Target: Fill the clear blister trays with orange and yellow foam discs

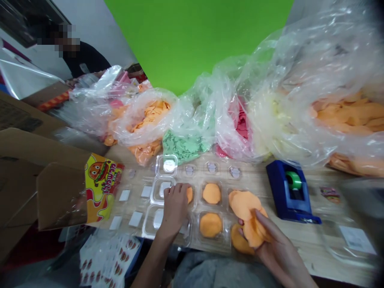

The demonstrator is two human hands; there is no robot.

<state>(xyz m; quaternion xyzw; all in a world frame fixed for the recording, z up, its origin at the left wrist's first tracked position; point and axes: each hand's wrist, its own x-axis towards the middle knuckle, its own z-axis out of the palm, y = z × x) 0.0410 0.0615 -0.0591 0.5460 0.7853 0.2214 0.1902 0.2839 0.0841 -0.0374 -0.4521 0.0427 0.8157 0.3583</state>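
My right hand (pixel 268 240) is closed around a loose stack of thin orange discs (pixel 247 208), held over the right-hand clear plastic boxes. Below that stack, another orange disc (pixel 241 240) shows. My left hand (pixel 177 204) reaches over the rows of boxes, its fingers bent together on an orange disc (pixel 189 195) in one compartment; the fingertips are hidden. Single orange discs lie in two neighbouring boxes, one in the middle row (pixel 211 193) and one in the front row (pixel 210 225). Left of my hand, clear boxes (pixel 157 220) hold white squares.
Open plastic bags of orange (pixel 153 112), green (pixel 186 146), pink (pixel 241 120) and more orange pieces (pixel 351 112) line the back. A blue tape dispenser (pixel 291 192) stands right. Cardboard boxes (pixel 63 192) and a printed burger card (pixel 100 188) are left. Another person (pixel 84 60) is at far left.
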